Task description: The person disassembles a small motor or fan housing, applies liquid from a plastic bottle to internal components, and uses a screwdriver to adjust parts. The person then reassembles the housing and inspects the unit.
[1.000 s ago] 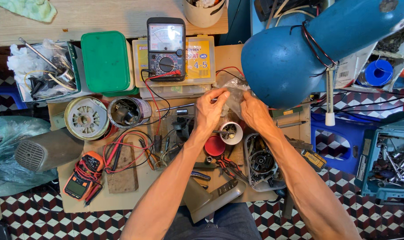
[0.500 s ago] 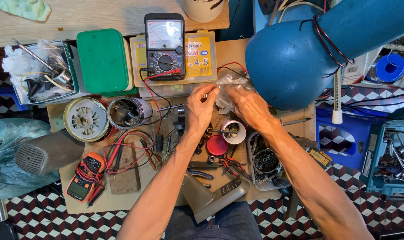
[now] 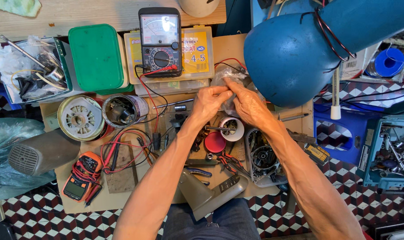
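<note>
Both hands meet over the middle of the cluttered counter [image 3: 51,111], pinching a small clear plastic bag [image 3: 224,78] between them. The left hand [image 3: 209,103] closes its fingertips on the bag's lower left edge, while the right hand [image 3: 246,104] grips the bag from the right, its thumb and forefinger pressed together near the top; the crumpled bag rises just above and between the two sets of fingers, partly hidden behind the right hand. Directly beyond the bag sits an analogue multimeter [image 3: 160,41] resting on a flat yellow-labelled parts box [image 3: 197,58], with its red lead [image 3: 144,95] trailing down across the counter. Just below the hands lie a roll of white tape [image 3: 233,129] and a red round cap [image 3: 215,142], near but not touching the wrists. To the left stand a green lidded box [image 3: 96,57], a round motor housing [image 3: 122,110] and a pale fan cover [image 3: 76,118]; an orange digital meter [image 3: 81,175] lies nearer the person. A big blue lamp shade [image 3: 290,58] hangs close to the right of the hands, overlapping the view of the counter's far right edge.
</note>
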